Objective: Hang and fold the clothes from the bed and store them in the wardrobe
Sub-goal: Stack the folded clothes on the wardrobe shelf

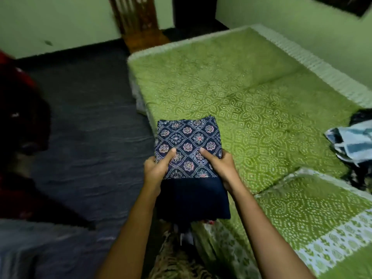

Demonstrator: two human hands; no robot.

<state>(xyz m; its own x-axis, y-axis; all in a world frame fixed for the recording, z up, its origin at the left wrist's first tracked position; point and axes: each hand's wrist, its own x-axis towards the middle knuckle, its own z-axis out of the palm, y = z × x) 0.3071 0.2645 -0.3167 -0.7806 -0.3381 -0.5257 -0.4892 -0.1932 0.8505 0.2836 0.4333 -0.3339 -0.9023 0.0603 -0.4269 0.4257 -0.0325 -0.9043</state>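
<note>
**Item under handling.** The folded bundle (188, 143) is a patterned navy fold lying on a plain dark-blue fold (193, 198). It is held in front of the person, over the near left edge of the bed (241, 77). It appears lifted rather than resting, though the underside is hidden.

**Hands.** The left hand (156, 168) grips the bundle's 9 o'clock edge and the right hand (220, 166) grips its 3 o'clock edge. Each thumb lies flat on the pattern, left thumb (170, 156) and right thumb (207, 156), with the fingers curled out of sight beneath. Both hands hold about the middle of the bundle's length, level with each other, so neither is the nearer.

**Governing relation.** The bundle's long axis runs from 6 to 12 o'clock, away from the person, and the plain fold overhangs toward the body. A carved wooden piece (136, 21) stands at about 11 o'clock from the bundle, well apart, beyond the dark floor (90, 117). Whether it is the wardrobe cannot be told.

**Assessment.** Folding of this bundle looks complete. The coming move is judged to be a carry, turning left off the bed. The two-sided grip should keep the layers together if held level.

**Outstanding.** A blue-and-white striped cloth (350, 141) lies unfolded on the bed at 3 o'clock.
</note>
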